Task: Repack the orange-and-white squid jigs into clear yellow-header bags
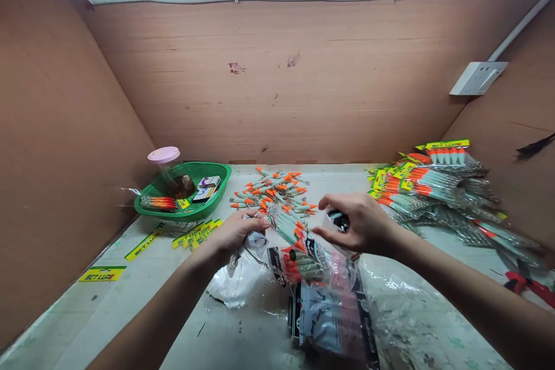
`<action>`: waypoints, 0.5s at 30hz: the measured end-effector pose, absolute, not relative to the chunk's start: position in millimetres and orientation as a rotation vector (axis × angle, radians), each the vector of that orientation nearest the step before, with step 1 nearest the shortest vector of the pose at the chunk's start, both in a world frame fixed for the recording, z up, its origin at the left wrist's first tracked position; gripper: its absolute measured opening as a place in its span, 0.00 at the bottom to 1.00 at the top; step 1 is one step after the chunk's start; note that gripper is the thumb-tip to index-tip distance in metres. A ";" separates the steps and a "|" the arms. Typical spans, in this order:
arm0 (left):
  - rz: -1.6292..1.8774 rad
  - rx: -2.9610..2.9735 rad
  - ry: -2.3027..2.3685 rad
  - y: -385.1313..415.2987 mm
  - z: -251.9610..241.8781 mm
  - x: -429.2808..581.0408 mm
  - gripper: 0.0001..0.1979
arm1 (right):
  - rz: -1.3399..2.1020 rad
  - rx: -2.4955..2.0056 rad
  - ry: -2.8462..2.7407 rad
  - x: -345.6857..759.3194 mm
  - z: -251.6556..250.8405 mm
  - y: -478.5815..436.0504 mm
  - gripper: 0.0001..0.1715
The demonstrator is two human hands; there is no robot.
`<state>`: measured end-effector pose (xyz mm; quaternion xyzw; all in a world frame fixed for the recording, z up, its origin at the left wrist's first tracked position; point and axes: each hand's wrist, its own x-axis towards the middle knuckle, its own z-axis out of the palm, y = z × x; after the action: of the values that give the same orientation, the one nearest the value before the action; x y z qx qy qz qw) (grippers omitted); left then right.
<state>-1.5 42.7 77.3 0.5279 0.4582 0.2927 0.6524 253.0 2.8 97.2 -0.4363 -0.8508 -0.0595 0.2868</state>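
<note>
My left hand [243, 234] pinches the end of a clear plastic bag [288, 224] of pale green, orange-tipped fishing lures. My right hand [358, 224] curls around a small black and whitish thing [338, 219], mostly hidden by the fingers, just right of that bag. Below both hands lie more packed lures [303, 263] and a printed black and clear packet [332, 318]. Beyond them, a loose pile of orange-tipped lures [271, 189] with metal hooks is spread on the white tabletop [243, 335].
At left stands a green basket [203, 211] with a pink-lidded jar [163, 156] and small packs. Yellow header cards [102, 274] lie before it. Stacked lure packs [433, 185] fill the right, near red-handled scissors [526, 283]. Crumpled clear plastic [411, 306] lies under my right forearm.
</note>
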 end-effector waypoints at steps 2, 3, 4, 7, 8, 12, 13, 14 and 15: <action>0.702 1.138 1.054 43.9 88.8 -8.5 0.13 | -0.184 -1.152 -2.417 248.3 88.9 -4.7 0.28; 0.712 1.116 1.060 44.5 92.6 -10.7 0.13 | -0.214 -1.133 -2.463 244.9 84.1 -6.9 0.31; 0.719 1.100 1.068 45.0 95.1 -12.3 0.13 | -0.236 -1.114 -2.487 241.1 79.4 -7.9 0.31; 0.729 1.102 1.106 46.0 96.7 -14.6 0.12 | -0.093 -1.110 -2.403 230.3 70.7 -4.2 0.19; 0.740 1.124 1.129 45.8 96.1 -15.4 0.13 | -0.007 -1.126 -2.350 228.1 70.8 -1.2 0.17; 0.963 1.307 1.240 41.2 95.6 -21.2 0.13 | 0.248 -1.171 -2.267 227.7 83.6 10.6 0.17; 1.046 1.446 1.240 39.4 96.5 -23.0 0.11 | 0.304 -1.168 -2.277 228.5 87.7 11.8 0.18; 1.109 1.627 1.206 37.8 97.6 -24.5 0.11 | 0.355 -1.163 -2.290 229.1 91.5 12.0 0.18; 1.128 1.833 1.137 36.3 98.9 -25.7 0.11 | 0.409 -1.159 -2.302 229.4 94.6 11.3 0.19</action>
<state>-25.7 36.3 98.9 0.7064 0.4382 0.4346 0.3466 229.4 11.3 94.6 -0.4284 -0.8511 0.1513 0.2630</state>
